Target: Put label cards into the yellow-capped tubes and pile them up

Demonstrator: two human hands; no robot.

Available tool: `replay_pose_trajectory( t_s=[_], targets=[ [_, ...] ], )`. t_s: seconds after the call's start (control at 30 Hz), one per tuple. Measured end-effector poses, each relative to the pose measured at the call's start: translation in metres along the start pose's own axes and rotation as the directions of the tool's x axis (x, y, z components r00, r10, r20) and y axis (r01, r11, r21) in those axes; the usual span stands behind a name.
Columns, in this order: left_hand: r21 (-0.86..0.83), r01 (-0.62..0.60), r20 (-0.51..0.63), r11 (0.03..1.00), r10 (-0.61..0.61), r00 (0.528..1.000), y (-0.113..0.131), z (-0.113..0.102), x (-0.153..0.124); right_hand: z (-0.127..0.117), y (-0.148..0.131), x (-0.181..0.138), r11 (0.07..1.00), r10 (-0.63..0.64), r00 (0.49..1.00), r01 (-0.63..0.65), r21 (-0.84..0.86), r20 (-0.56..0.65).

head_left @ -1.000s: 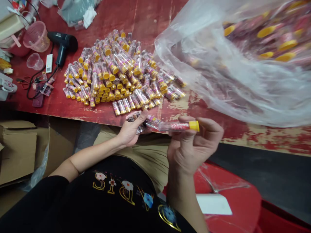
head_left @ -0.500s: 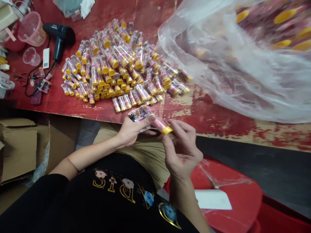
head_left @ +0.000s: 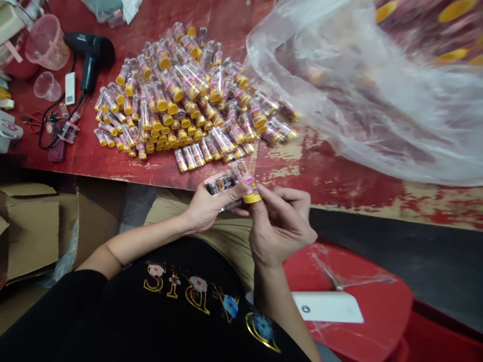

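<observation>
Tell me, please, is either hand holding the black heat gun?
No, the heat gun lies on the table; the left hand and right hand hold a yellow-capped tube.

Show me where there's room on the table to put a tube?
Bare: the worn red tabletop between the heap of yellow-capped clear tubes and the big clear plastic bag, near the front edge. Crowded: the left corner around the black hair dryer.

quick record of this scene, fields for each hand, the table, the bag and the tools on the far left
left hand: grips a small stack of printed label sleeves
right hand: pinches a clear plastic tube with a yellow cap, cap towards the person
table: worn red wooden table bearing a pile of yellow-capped clear tubes
bag: large clear plastic bag at right, more tubes inside
far left: black hair dryer, pink plastic basket
</observation>
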State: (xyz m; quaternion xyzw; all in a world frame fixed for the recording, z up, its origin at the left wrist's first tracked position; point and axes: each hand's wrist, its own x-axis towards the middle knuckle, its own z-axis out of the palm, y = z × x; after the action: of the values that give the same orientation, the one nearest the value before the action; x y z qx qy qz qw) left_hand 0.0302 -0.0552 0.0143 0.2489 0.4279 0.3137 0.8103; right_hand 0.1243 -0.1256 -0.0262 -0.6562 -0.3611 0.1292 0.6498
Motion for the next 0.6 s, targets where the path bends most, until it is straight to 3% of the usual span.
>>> replay_pose_trajectory(
  t_s=[0.23, 0.4, 0.53, 0.6],
  targets=[
    [-0.024, 0.020, 0.013, 1.000, -0.020, 1.000, -0.004, 0.000, 0.002, 0.001, -0.003, 0.004, 0.999, 0.040, 0.996, -0.043, -0.033, -0.077],
    [-0.070, 0.019, 0.015, 0.997, -0.018, 1.000, -0.004, -0.002, 0.015, 0.011, 0.011, 0.017, 0.997, 0.075, 0.994, -0.073, 0.031, -0.078],
    [-0.114, 0.055, -0.046, 0.992, -0.060, 0.997, 0.004, -0.005, 0.024, 0.037, 0.042, 0.063, 0.999, 0.041, 0.988, -0.038, 0.023, -0.148],
    [-0.124, 0.051, -0.071, 0.991, -0.060, 0.996, 0.010, -0.010, 0.027, 0.043, 0.061, 0.108, 1.000, 0.001, 0.999, -0.001, -0.004, -0.047]
  ],
)
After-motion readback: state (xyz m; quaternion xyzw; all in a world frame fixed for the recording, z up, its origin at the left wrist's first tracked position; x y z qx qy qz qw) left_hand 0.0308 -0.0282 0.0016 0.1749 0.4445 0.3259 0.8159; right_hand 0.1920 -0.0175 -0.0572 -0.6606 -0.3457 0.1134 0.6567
